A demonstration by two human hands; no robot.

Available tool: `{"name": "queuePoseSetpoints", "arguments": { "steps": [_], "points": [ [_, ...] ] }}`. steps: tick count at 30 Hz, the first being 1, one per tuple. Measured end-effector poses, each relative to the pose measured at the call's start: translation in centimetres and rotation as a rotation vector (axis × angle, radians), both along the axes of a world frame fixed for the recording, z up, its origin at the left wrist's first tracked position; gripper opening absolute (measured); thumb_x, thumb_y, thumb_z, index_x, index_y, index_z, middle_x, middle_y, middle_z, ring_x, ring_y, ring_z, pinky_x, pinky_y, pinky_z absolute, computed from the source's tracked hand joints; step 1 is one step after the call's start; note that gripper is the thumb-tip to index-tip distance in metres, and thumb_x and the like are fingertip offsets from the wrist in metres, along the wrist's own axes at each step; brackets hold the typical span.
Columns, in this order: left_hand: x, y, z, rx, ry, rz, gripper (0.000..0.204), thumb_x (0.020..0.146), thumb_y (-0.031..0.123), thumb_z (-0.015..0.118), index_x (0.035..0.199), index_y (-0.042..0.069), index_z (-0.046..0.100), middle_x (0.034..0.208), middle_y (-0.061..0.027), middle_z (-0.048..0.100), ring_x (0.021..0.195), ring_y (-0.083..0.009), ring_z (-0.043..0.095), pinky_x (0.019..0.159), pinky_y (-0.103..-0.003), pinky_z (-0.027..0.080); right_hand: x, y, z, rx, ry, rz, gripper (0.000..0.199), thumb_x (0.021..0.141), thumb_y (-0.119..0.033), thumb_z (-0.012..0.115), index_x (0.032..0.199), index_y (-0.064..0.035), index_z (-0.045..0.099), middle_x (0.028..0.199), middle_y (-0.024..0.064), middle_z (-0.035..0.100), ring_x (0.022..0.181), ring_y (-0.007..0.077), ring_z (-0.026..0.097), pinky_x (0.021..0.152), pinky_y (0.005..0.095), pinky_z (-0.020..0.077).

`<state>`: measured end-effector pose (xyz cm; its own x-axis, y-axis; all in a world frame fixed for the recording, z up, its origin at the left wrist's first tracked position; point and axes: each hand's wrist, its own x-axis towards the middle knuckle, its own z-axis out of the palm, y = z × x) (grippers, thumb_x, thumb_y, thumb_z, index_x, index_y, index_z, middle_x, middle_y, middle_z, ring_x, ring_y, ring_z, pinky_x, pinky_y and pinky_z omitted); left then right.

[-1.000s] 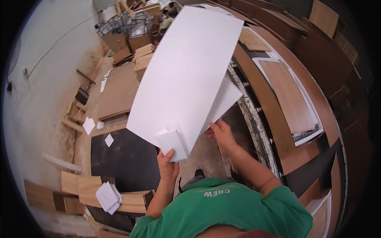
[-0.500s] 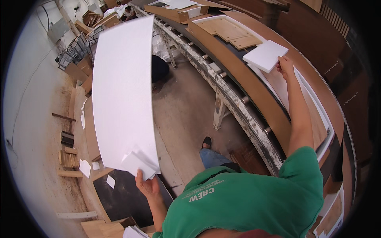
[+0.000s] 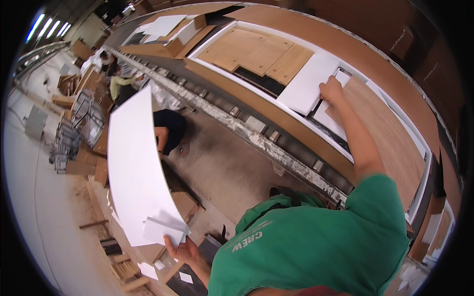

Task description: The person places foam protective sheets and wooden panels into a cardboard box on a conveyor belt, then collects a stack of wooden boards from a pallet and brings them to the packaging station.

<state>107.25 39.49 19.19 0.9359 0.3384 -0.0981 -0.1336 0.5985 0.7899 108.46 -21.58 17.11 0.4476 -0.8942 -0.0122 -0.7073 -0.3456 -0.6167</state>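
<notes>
Evidently, the person's left hand (image 3: 182,250), at seven o'clock in the view, is pinching rather than spreading: its thumb is pressing over a small stack of flat white rectangular pieces (image 3: 160,232), and these are lying against the lower end of a long, smooth white foam-like sheet (image 3: 136,163). The fingers underneath are hiding from view. The long sheet is standing out from that hand towards eleven o'clock, its far end hanging unsupported over the floor.

By its look, the sheet is probably weighing little for its length and staying fairly stiff, though some of its curve may be coming from the lens. Its corners are likely to be denting easily, and its smooth face may be letting the loose pieces slide, so a broad grip near the middle of a long edge would be steadying it better than this end hold.

At two o'clock, the right hand (image 3: 332,91) is curling its fingers at the edge of a flat white rectangular slab (image 3: 307,81); whether it is pinching or only pressing, one cannot tell. The slab is lying inside a long brown cardboard carton (image 3: 340,44), between pale wooden panels (image 3: 252,52) at twelve o'clock and a light-brown wood-grain board (image 3: 387,130) at three o'clock.
</notes>
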Motion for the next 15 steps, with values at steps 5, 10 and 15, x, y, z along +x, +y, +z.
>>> {"name": "queuePoseSetpoints", "arguments": {
  "steps": [5, 10, 15],
  "points": [
    [9.9, -2.8, 1.8, 0.021, -0.14, -0.14, 0.054, 0.08, 0.022, 0.061, 0.125, -0.001, 0.042, 0.119, -0.0126, 0.052, 0.109, -0.0256, 0.049, 0.094, -0.039, 0.037, 1.1, 0.2, 0.7, 0.069, 0.02, -0.022, 0.027, 0.082, -0.015, 0.052, 0.092, 0.0093, 0.051, 0.058, 0.0154, 0.061, 0.045, 0.0219, 0.059, 0.042, 0.0329, 0.0473],
    [21.1, -7.0, 2.2, -0.094, -0.172, -0.362, 0.058, 0.079, 0.023, 0.064, 0.128, 0.002, 0.04, 0.125, -0.0124, 0.049, 0.112, -0.0273, 0.048, 0.093, -0.042, 0.039, 2.1, 0.8, 0.9, 0.019, 0.157, -0.062, 0.026, 0.084, -0.017, 0.053, 0.077, 0.0079, 0.057, 0.061, 0.0189, 0.062, 0.048, 0.0261, 0.061, 0.051, 0.0354, 0.0504],
    [29.7, -12.6, 2.6, -0.139, -0.159, -0.536, 0.057, 0.077, 0.025, 0.066, 0.125, 0.004, 0.044, 0.121, -0.0098, 0.052, 0.107, -0.0261, 0.051, 0.083, -0.04, 0.044, 4.0, 2.3, 2.4, 0.041, 0.335, -0.14, 0.034, 0.086, -0.022, 0.05, 0.08, 0.0094, 0.061, 0.069, 0.021, 0.063, 0.048, 0.029, 0.061, 0.057, 0.0359, 0.0528]
  ]
}}
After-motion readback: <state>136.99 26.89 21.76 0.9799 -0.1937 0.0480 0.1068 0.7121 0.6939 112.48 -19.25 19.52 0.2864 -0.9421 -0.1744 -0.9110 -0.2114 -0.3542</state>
